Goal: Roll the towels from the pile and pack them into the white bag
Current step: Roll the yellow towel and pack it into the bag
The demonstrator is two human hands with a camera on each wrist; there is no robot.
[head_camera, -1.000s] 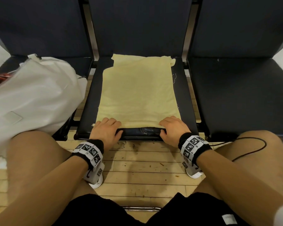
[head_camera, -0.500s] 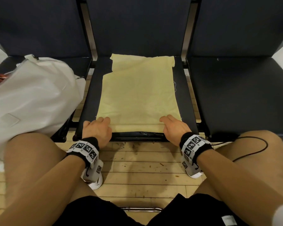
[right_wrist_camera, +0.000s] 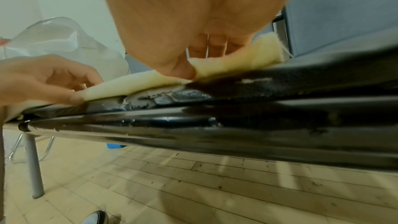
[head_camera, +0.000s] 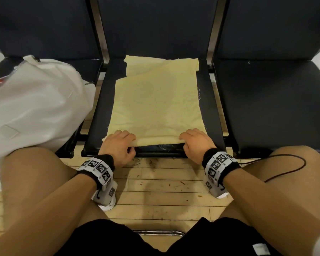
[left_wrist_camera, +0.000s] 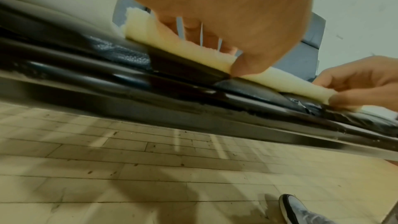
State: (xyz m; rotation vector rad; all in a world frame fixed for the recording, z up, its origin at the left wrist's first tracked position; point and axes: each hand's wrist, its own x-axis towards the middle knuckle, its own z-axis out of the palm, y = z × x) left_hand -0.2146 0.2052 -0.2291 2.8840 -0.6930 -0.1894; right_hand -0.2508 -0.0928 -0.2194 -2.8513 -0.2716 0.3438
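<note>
A pale yellow towel (head_camera: pixel 155 100) lies spread on the middle seat (head_camera: pixel 209 108) of a row of dark chairs, its far edge toward twelve o'clock against the seat back and its near edge at six o'clock, by the seat's front rim. That near edge is turned up into a thin first fold running between the two hands.

The left hand (head_camera: pixel 118 146) sits at the fold's seven o'clock end; its grip pinches the towel, fingers curled over the top and thumb pressed under the edge, as the left wrist view shows (left_wrist_camera: pixel 226 23). The right hand (head_camera: pixel 196 143) sits at the five o'clock end with the same grip, thumb tucked beneath the fold and fingers over it (right_wrist_camera: pixel 193 14).

The white bag (head_camera: pixel 35 108) slumps on the seat at nine o'clock from the towel, just beside the middle seat, bulging over its front rim. Something red shows at its far left edge. A black cable (head_camera: pixel 292 163) loops over the person's right knee. Pale wooden floor (head_camera: pixel 155 191) lies below.
</note>
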